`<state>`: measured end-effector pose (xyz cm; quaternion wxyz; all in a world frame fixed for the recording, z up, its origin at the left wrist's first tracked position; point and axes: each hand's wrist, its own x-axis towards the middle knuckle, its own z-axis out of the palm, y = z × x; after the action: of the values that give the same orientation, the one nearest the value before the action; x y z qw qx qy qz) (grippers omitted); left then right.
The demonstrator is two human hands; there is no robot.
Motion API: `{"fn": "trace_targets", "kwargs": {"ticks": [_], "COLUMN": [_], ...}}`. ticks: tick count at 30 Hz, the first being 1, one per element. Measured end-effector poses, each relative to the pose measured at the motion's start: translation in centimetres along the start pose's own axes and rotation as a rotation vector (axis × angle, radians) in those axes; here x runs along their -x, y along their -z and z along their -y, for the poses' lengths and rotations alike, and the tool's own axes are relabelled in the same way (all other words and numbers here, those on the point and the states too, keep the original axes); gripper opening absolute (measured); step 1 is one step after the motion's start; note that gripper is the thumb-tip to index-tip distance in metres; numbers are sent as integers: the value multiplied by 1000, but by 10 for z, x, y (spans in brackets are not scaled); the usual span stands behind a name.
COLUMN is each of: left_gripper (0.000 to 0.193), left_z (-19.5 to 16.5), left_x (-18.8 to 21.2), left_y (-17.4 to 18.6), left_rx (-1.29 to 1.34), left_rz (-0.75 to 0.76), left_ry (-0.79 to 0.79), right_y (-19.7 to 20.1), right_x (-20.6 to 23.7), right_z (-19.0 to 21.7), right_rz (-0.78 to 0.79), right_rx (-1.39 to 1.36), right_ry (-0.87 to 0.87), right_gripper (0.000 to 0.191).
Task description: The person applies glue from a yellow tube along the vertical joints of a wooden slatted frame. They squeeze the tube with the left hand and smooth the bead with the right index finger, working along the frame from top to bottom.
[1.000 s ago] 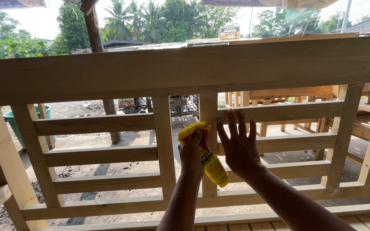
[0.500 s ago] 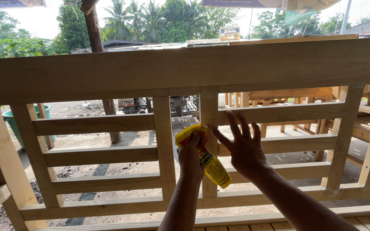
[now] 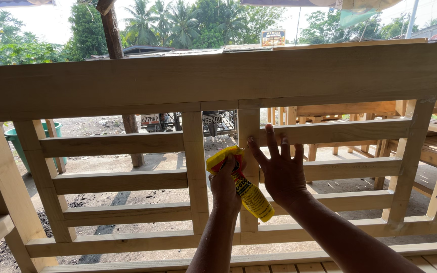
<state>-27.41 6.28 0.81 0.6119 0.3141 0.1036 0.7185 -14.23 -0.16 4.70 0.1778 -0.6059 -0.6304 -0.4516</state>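
A pale unfinished wooden frame [image 3: 218, 81] with a wide top rail, upright posts and horizontal slats fills the view. My left hand [image 3: 224, 186] grips a yellow squeeze pouch with red print [image 3: 246, 191], held against the centre upright post [image 3: 249, 126]. My right hand [image 3: 280, 169] is spread flat, fingers apart, pressing on the joint where a horizontal slat [image 3: 340, 132] meets that post. The pouch's lower end hangs between my two wrists.
More bare wooden furniture frames [image 3: 431, 146] stand at the right behind the slats. A green bucket [image 3: 16, 139] sits at the left, a tree trunk [image 3: 120, 65] rises beyond, and parked vehicles [image 3: 188, 121] stand on the dirt yard. Floor planks [image 3: 330, 265] run below.
Both hands have shifted slightly downward and leftward along the centre post; the pouch stays in my left hand and my right hand stays spread on the wood.
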Motion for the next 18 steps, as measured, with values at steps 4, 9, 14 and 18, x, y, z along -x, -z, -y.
{"fn": "trace_targets", "kwargs": {"ticks": [4,9,14,18], "left_gripper": [33,31,30,31], "left_z": [0,-1,1,1], "left_x": [0,-1,0,0], "left_y": [0,-3,-6,-6], "left_rx": [-7,-25,-28,-52], "left_rz": [7,-26,-32,-71], "left_ry": [-24,-14,-22,-9], "right_y": [-1,-3,-5,-3], "right_x": [2,0,-4,0], "right_z": [2,7,16,7], "right_rz": [-11,-35,-3,-61], "right_rx": [24,88,149,137], "right_ry": [22,86,150,193], "right_gripper": [84,83,72,69]}}
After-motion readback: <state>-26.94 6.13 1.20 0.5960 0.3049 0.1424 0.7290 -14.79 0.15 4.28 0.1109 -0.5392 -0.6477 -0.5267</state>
